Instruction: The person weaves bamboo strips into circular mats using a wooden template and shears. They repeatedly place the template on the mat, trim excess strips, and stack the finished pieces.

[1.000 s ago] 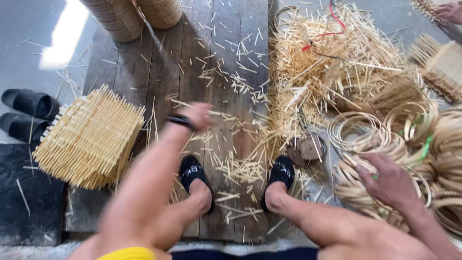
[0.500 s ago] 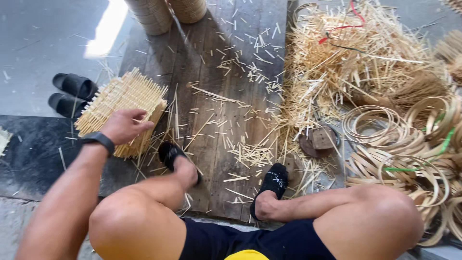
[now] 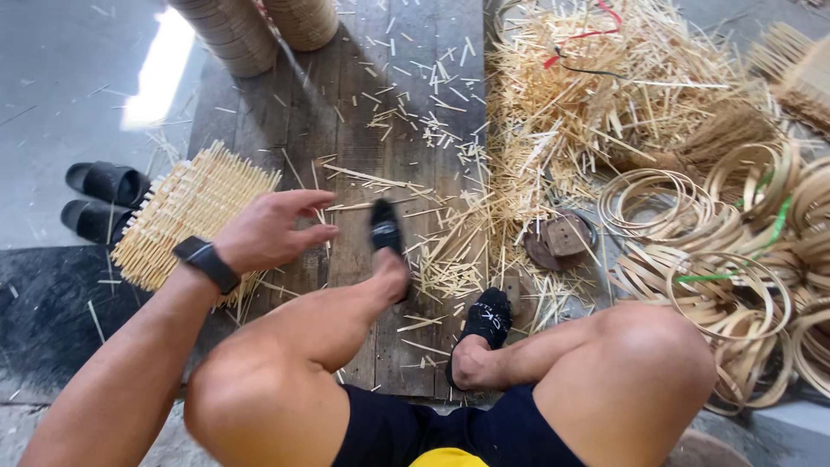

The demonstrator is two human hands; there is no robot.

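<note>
On the floor: dark wooden boards are strewn with bamboo slivers.
Left of the boards: a woven bamboo mat, 2 black slippers, bare grey floor.
Left hand: fingers spread open, held just beside the mat's right edge.
Right hand: out of view.
Right of the boards: bamboo hoops are crowded together.

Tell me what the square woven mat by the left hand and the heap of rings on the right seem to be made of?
The woven mat looks like thin, pale split bamboo slats, unfinished and matte, with cut stick ends bristling from its edges. The rings seem to be bent strips of the same tan, bamboo-like material, coiled into hoops. The left hand hovers by the mat.
</note>
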